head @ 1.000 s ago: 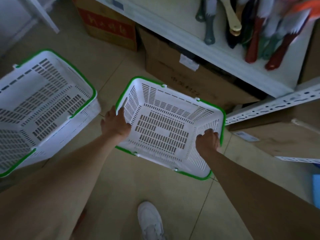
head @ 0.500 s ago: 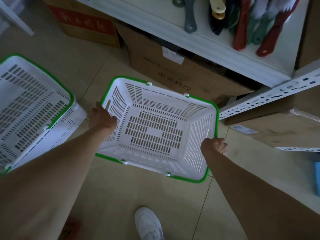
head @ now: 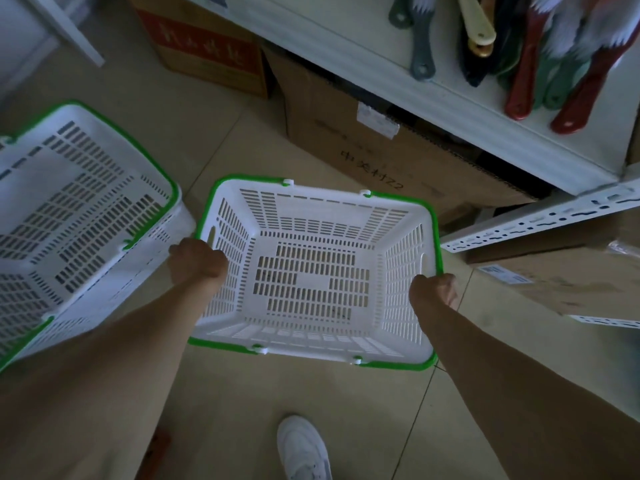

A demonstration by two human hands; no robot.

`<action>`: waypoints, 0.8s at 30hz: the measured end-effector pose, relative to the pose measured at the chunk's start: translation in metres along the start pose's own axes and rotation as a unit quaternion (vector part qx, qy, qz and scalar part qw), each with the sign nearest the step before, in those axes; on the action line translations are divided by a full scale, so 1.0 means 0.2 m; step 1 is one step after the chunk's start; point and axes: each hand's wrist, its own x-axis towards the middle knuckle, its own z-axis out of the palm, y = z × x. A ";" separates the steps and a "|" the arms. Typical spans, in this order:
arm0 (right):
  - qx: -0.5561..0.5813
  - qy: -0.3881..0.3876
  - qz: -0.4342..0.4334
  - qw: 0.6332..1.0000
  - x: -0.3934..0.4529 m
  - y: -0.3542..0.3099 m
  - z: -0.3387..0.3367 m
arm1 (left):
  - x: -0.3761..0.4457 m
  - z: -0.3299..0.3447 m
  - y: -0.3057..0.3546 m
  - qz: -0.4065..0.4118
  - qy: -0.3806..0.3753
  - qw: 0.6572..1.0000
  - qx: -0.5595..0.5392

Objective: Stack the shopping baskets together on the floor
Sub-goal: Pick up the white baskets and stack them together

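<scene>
Nearest to the camera, a white sneaker (head: 304, 448) stands on the tiled floor (head: 242, 410). Above it, the left hand (head: 197, 259) grips the left short rim of a white basket with green rim (head: 398, 365), and the right hand (head: 434, 289) is closed on the right short rim. It seems to be lifted above the floor. Just beside its left lies a second basket (head: 86, 209), maybe a stack. Beyond are cardboard boxes (head: 363, 133) under a shelf (head: 381, 53) with brushes (head: 526, 64).

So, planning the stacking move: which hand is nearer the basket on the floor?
Left. The left hand grips the held basket's side next to the floor basket; the right hand grips the far side.
</scene>
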 end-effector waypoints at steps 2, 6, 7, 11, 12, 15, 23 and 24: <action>-0.002 0.009 -0.014 1.000 -0.03 -0.03 0.00 | -0.01 -0.02 -0.05 -0.005 -0.007 1.000 0.000; -0.001 0.022 -0.047 0.999 -0.10 -0.08 -0.04 | -0.07 -0.07 -0.16 -0.016 -0.019 1.000 -0.004; -0.007 0.026 -0.056 0.998 -0.11 -0.09 -0.05 | -0.10 -0.08 -0.18 -0.025 -0.020 0.999 -0.014; -0.026 0.027 -0.092 0.995 -0.18 -0.15 -0.12 | -0.20 -0.15 -0.24 -0.035 -0.022 0.998 -0.041; -0.031 0.028 -0.101 0.994 -0.20 -0.17 -0.14 | -0.22 -0.17 -0.25 -0.042 -0.022 0.998 -0.046; -0.050 0.031 -0.117 0.991 -0.27 -0.21 -0.20 | -0.27 -0.24 -0.32 -0.047 -0.023 0.998 -0.044; -0.110 0.037 -0.178 0.977 -0.54 -0.35 -0.37 | -0.43 -0.41 -0.58 -0.069 -0.033 0.996 -0.040; -0.118 0.041 -0.192 0.974 -0.59 -0.37 -0.39 | -0.45 -0.43 -0.61 -0.081 -0.040 0.995 -0.047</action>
